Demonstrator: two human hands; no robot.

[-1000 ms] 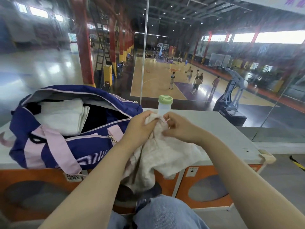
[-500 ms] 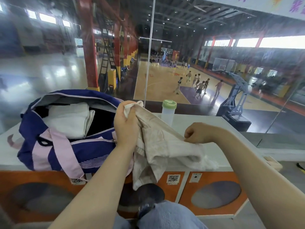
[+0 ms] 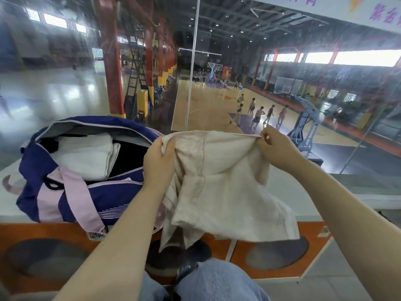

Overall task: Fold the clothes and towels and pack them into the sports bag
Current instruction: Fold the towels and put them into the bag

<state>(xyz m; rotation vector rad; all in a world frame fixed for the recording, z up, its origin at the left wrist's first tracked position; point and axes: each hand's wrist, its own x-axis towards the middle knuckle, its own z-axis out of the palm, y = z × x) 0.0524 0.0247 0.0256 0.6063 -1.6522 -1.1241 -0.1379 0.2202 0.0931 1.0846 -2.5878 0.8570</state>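
A cream towel [image 3: 225, 187] hangs spread in front of me above the white ledge [image 3: 8, 192]. My left hand [image 3: 159, 159] grips its upper left corner, and my right hand [image 3: 275, 146] pinches its upper right corner. The lower part of the towel droops in loose folds over the ledge's front edge. To the left stands the blue and pink sports bag [image 3: 71, 192], unzipped, with a folded white towel [image 3: 86, 157] lying inside on dark clothing.
A glass pane rises right behind the ledge, with a basketball court and players far below. Orange panels [image 3: 271, 257] front the ledge. My knee in blue jeans [image 3: 217, 281] sits at the bottom. The bottle seen earlier is hidden behind the towel.
My hands moved apart along the towel's top edge and lifted it, so the bunched towel now hangs spread between them. The camera tilted up a little.
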